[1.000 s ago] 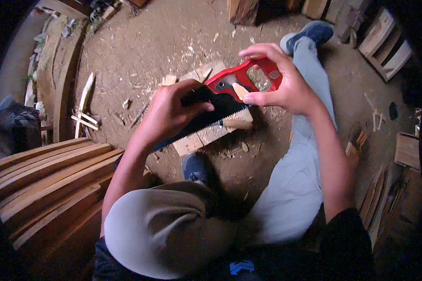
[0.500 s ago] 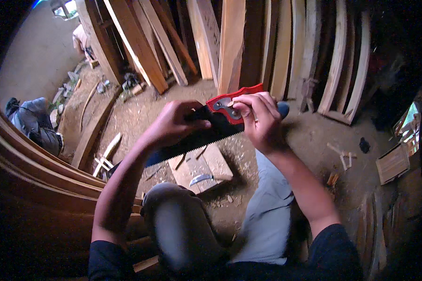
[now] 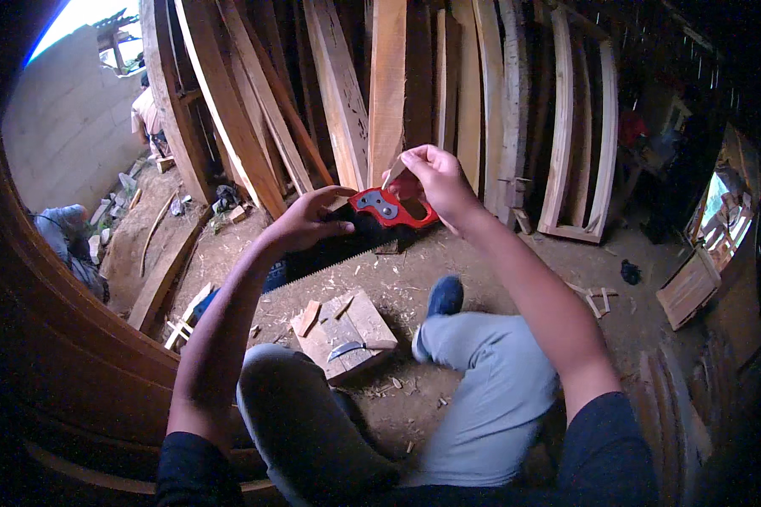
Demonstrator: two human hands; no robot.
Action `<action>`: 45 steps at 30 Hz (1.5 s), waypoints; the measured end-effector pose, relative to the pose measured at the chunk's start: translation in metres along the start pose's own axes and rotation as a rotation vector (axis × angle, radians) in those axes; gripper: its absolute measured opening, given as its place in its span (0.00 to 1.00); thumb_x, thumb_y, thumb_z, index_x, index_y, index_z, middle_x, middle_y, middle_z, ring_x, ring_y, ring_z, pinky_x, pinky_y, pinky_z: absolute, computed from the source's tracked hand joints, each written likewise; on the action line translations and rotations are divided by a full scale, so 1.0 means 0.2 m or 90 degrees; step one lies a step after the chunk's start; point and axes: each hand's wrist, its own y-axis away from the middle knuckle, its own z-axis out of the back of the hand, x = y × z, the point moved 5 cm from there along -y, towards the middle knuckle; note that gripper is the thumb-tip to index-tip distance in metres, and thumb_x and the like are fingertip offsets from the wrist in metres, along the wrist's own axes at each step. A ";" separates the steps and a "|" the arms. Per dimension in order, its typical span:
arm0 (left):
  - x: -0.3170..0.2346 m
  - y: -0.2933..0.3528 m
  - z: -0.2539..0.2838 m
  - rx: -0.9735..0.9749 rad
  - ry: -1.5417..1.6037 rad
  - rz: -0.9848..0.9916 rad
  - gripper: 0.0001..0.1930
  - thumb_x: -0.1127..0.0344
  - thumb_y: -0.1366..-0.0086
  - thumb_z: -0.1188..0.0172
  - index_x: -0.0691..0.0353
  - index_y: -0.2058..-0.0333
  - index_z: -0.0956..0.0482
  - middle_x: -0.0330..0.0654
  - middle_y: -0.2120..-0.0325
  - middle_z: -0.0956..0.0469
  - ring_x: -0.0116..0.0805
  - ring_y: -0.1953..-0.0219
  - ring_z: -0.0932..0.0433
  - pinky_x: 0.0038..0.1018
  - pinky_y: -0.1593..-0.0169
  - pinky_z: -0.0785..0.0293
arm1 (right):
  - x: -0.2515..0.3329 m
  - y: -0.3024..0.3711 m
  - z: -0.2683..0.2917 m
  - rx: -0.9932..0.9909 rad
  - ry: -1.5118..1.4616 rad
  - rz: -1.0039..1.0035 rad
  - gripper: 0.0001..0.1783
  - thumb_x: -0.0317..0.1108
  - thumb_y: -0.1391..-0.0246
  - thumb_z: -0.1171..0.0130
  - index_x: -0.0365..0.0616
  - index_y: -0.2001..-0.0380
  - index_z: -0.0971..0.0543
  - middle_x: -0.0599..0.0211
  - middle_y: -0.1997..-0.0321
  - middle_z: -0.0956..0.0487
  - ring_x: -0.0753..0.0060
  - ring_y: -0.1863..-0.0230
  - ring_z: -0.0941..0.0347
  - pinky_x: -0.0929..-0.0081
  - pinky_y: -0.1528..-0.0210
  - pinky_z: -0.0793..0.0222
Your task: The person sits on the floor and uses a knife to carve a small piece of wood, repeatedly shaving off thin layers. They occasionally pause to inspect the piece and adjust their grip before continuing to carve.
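Note:
A handsaw hangs in front of me, its red handle [image 3: 407, 216] with a grey plate to the right and its dark toothed blade [image 3: 334, 251] running down to the left. My left hand [image 3: 311, 221] is closed around the blade's back, close to the handle. Just above the handle, my right hand [image 3: 438, 179] pinches a small, thin, pale piece of wood [image 3: 392, 174] between thumb and fingers. Its lower end is at the handle's upper edge; whether it touches, I cannot tell. Other fingers of this hand are partly hidden behind the handle.
Below the saw, a wooden block [image 3: 365, 317] carries a knife [image 3: 359, 347] and wood scraps [image 3: 308, 318]. Shavings litter the dirt floor. Tall planks [image 3: 387, 93] lean at the back. A wooden frame [image 3: 604, 144] stands to the right. Another person [image 3: 146, 112] is at far left.
My right hand has lifted the small wood piece from the handle's face to above its upper edge. The saw has shifted slightly left, and my blue shoe now shows more fully.

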 end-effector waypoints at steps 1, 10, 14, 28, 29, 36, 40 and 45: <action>0.02 0.01 0.01 -0.002 -0.006 -0.004 0.30 0.67 0.44 0.31 0.60 0.43 0.32 0.47 0.47 0.28 0.36 0.51 0.25 0.33 0.47 0.28 | 0.01 0.04 -0.03 -0.010 -0.054 -0.059 0.07 0.33 0.35 0.52 0.42 0.59 0.28 0.64 0.68 0.21 0.72 0.69 0.21 0.74 0.60 0.22; 0.70 -0.09 -0.10 0.059 -0.023 0.145 0.29 0.67 0.44 0.33 0.54 0.43 0.31 0.46 0.65 0.20 0.30 0.65 0.22 0.29 0.61 0.24 | -0.37 0.07 -0.03 0.011 -0.170 -0.178 0.11 0.32 0.36 0.51 0.41 0.53 0.25 0.67 0.64 0.21 0.75 0.63 0.22 0.77 0.58 0.26; 1.16 0.02 -0.32 0.109 -0.048 0.301 0.29 0.64 0.45 0.31 0.51 0.44 0.30 0.46 0.69 0.19 0.31 0.68 0.22 0.29 0.63 0.25 | -0.80 0.11 0.07 -0.034 -0.287 -0.366 0.11 0.29 0.39 0.47 0.36 0.55 0.26 0.62 0.61 0.22 0.72 0.60 0.23 0.73 0.53 0.26; 2.05 0.34 -0.72 0.022 0.087 0.333 0.33 0.62 0.44 0.33 0.53 0.40 0.36 0.52 0.49 0.25 0.46 0.48 0.24 0.35 0.49 0.28 | -1.10 0.02 0.01 0.241 0.106 -0.404 0.15 0.33 0.43 0.40 0.39 0.53 0.23 0.68 0.64 0.20 0.80 0.61 0.25 0.78 0.58 0.27; 2.04 0.32 -0.72 0.019 0.047 0.317 0.33 0.61 0.44 0.33 0.53 0.40 0.36 0.53 0.49 0.25 0.46 0.48 0.24 0.35 0.49 0.28 | -1.11 0.00 0.00 0.254 0.130 -0.362 0.14 0.32 0.43 0.41 0.39 0.54 0.22 0.68 0.64 0.20 0.80 0.61 0.25 0.77 0.57 0.27; 1.98 0.39 -0.67 -0.021 -0.148 0.442 0.28 0.63 0.46 0.33 0.58 0.47 0.31 0.51 0.59 0.20 0.44 0.59 0.20 0.36 0.56 0.25 | -1.15 0.00 -0.09 0.333 0.254 -0.252 0.13 0.33 0.46 0.39 0.38 0.58 0.20 0.67 0.63 0.19 0.78 0.61 0.26 0.75 0.54 0.29; 1.92 0.40 -0.55 -0.164 -0.195 0.339 0.16 0.70 0.44 0.40 0.63 0.56 0.26 0.49 0.67 0.19 0.41 0.66 0.18 0.34 0.61 0.23 | -1.12 0.02 -0.05 0.324 0.273 -0.273 0.13 0.33 0.47 0.38 0.37 0.60 0.20 0.66 0.64 0.19 0.78 0.61 0.25 0.76 0.55 0.29; 1.92 0.41 -0.12 -0.338 -0.292 0.361 0.12 0.68 0.43 0.41 0.59 0.60 0.20 0.45 0.67 0.17 0.40 0.67 0.17 0.33 0.63 0.24 | -1.15 -0.02 0.01 0.264 0.313 -0.276 0.13 0.32 0.47 0.39 0.38 0.59 0.21 0.69 0.64 0.20 0.79 0.64 0.26 0.77 0.59 0.29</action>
